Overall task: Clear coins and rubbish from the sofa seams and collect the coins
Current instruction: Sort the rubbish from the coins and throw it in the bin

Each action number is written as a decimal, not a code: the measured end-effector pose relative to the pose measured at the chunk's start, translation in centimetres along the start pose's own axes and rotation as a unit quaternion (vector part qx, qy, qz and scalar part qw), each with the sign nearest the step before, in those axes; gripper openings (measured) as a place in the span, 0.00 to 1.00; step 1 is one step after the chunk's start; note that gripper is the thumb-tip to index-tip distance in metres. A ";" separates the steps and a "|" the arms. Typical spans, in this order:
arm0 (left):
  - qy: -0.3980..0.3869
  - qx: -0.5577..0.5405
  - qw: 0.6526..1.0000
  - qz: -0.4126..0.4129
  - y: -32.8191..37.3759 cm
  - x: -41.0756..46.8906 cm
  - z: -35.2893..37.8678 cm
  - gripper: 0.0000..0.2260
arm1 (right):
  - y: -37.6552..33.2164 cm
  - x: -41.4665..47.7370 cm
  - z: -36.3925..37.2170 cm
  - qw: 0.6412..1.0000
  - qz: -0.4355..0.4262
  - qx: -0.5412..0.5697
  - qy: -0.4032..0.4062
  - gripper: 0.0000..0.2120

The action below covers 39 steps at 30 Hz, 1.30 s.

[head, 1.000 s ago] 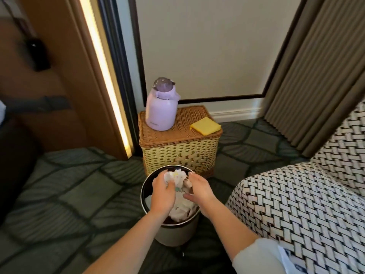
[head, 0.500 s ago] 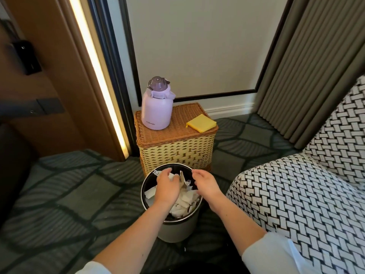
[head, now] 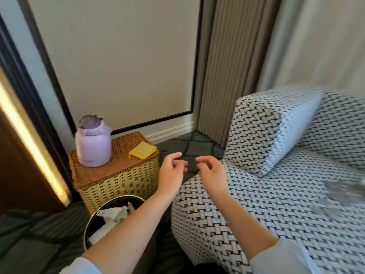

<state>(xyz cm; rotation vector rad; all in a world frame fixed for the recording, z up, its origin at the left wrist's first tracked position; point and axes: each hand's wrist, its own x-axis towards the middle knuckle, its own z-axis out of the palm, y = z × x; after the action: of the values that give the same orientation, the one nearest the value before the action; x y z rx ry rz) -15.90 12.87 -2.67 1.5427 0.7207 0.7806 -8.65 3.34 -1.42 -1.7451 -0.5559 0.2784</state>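
Observation:
The black-and-white woven sofa (head: pixel 266 204) fills the right side, its armrest (head: pixel 254 133) standing at its far end. A round dark bin (head: pixel 92 224) holding crumpled white paper rubbish (head: pixel 110 216) stands on the floor at lower left, partly behind my left forearm. My left hand (head: pixel 171 171) and my right hand (head: pixel 213 173) hover side by side in the air near the sofa's left corner, fingers loosely curled and holding nothing. No coins are visible. Blurred pale patches (head: pixel 339 186) lie on the seat at right.
A wicker basket box (head: pixel 118 182) stands behind the bin, carrying a lilac water bottle (head: pixel 92 141) and a yellow pouch (head: pixel 143 150). Ribbed curtains (head: pixel 227 76) hang behind the sofa. A lit strip (head: pixel 29 139) runs along the wooden door frame at left. Dark patterned carpet covers the floor.
Both hands have let go of the paper rubbish, left it in the bin, and risen up and to the right toward the sofa. The view has swung right.

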 end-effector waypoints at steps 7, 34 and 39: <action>-0.138 -0.008 0.990 0.034 3.6 -2.0 11.3 0.09 | 0.7 -0.5 -12.8 0.990 0.003 -0.024 0.139 0.08; -0.429 0.030 0.901 0.063 4.5 -15.6 38.4 0.08 | 10.9 -8.4 -40.5 0.917 0.088 -0.091 0.377 0.11; -0.404 0.081 0.904 0.113 3.3 -15.9 41.2 0.09 | 12.9 -8.1 -42.5 0.907 0.104 -0.173 0.370 0.12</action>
<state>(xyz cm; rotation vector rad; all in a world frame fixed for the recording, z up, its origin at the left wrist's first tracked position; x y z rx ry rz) 8.37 -24.17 -3.57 1.9211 -0.0163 0.1826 7.19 -38.89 -4.12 -2.0790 0.1504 -0.3612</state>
